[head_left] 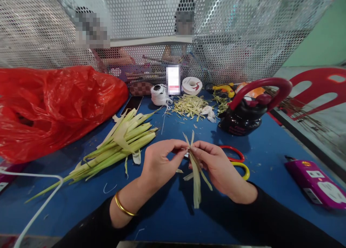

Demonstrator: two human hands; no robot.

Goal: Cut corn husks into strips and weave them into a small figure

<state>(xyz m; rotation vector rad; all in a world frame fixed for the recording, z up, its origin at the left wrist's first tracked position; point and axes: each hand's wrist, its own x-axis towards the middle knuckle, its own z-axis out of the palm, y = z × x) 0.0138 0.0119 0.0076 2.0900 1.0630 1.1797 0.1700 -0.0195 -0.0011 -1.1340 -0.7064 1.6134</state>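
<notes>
Strips of pale green corn husk [196, 185] hang crossed between my two hands above the blue table. My left hand [163, 161] pinches the strips near their crossing point, thumb against index finger. From the other side my right hand [216, 165] grips the same spot, its fingertips almost meeting the left ones. Short ends stick up above the fingers and longer ones dangle below. Scissors with one red and one yellow handle [245, 171] lie partly hidden behind my right hand. Left of my hands rests a bundle of corn husks [121, 143].
A red plastic bag [59, 111] fills the left side. Behind are a phone [133, 103], white string [159, 95], a ribbon spool [191, 85], husk scraps [190, 106] and a yellow glue gun [224, 89]. A black jug [242, 118] and purple power strip [315, 183] stand right.
</notes>
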